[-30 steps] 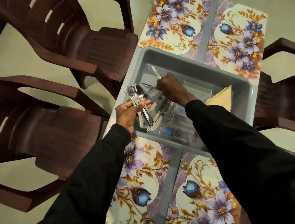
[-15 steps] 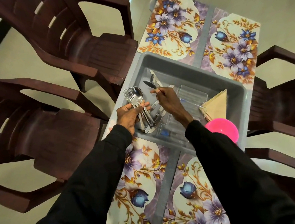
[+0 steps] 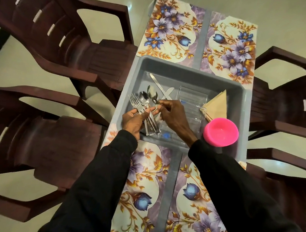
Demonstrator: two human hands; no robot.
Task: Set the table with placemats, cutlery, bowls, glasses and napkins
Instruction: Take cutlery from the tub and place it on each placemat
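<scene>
Steel forks and spoons (image 3: 140, 100) gripped in left hand (image 3: 132, 121), right hand (image 3: 174, 113) pinches another spoon (image 3: 155, 98), so I'd say cutlery gathering, next needs laying them on placemats (image 3: 231, 53)

Worktop (image 3: 171, 175): grey, narrow, bare strip down middle. Floral mats in side-by-side pairs: far left placemat (image 3: 168, 27), far right placemat (image 3: 233, 49), near left placemat (image 3: 145, 181), near right placemat (image 3: 197, 204). Grey tub (image 3: 162, 65) across middle, overlapping mat edges.

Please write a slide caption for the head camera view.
Over a grey tub, the left hand holds forks and spoons while the right hand pinches another spoon beside them.
</scene>
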